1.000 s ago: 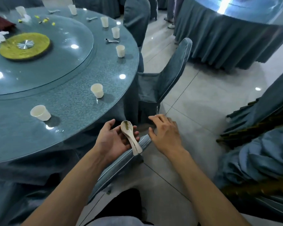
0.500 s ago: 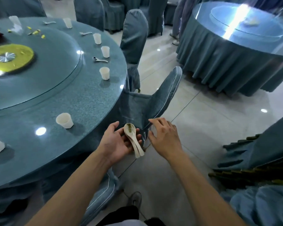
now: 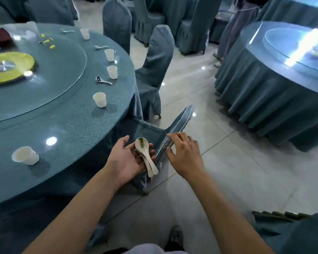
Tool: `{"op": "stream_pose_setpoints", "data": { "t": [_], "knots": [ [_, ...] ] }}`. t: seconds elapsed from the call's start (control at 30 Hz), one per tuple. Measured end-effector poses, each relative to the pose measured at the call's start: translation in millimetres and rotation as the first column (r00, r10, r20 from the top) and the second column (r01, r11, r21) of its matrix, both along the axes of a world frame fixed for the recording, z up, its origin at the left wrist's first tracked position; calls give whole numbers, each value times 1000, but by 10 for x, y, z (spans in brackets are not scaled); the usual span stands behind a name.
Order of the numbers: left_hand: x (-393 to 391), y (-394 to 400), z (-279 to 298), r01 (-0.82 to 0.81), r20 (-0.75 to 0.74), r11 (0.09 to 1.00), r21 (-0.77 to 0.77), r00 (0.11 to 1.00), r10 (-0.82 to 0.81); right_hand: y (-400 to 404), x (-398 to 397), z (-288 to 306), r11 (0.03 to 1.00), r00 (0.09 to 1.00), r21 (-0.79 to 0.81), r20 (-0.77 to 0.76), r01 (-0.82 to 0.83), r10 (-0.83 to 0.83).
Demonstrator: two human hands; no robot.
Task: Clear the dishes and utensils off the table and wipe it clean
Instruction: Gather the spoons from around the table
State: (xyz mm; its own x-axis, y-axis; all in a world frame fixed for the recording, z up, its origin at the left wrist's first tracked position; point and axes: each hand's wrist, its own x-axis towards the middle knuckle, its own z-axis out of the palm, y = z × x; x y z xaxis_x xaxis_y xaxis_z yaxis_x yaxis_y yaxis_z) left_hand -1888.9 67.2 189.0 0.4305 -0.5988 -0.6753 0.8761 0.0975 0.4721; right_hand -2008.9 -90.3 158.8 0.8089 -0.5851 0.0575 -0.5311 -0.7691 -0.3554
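Spoons [image 3: 146,156], 2 or so stacked and cream with green residue in the top bowl, lie across my left hand [image 3: 126,162], fingers curled under them, just off the worktop [image 3: 72,129] edge. Since 1 second ago I have walked on along it; cups [image 3: 99,99] ahead now sit nearer. My right hand [image 3: 184,154] hovers beside the spoons, fingers spread, holding nothing.

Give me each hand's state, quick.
Left hand: holding stacked spoons in its palm.
Right hand: open, holding nothing, beside the spoons.
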Motion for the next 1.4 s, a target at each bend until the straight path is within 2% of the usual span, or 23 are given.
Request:
{"op": "stream_pose_setpoints", "data": {
  "t": [0.37, 0.67, 0.97, 1.17, 1.4],
  "knots": [
    [72, -1427, -100, -256, -58, 967, -5, 965, 256, -1798, 459, -66, 972, 971, 5, -48, -233, 233],
    [890, -2598, -238, -384, -33, 923, -27, 923, 383, -2967, 1575, -103, 925, 918, -4, -122, -380, 376],
    [1668, -3358, -283, -513, -72, 858, 4, 856, 512, -3848, 2607, -150, 878, 868, 33, -138, -478, 478],
    [2079, -3843, -352, -664, -61, 747, 21, 745, 664, -4336, 3332, -334, 783, 773, 85, -126, -617, 622],
    [2439, -4485, -399, -847, -90, 529, 52, 524, 847, -4931, 4107, -461, 604, 584, 150, -159, -782, 796]
  ]
}}
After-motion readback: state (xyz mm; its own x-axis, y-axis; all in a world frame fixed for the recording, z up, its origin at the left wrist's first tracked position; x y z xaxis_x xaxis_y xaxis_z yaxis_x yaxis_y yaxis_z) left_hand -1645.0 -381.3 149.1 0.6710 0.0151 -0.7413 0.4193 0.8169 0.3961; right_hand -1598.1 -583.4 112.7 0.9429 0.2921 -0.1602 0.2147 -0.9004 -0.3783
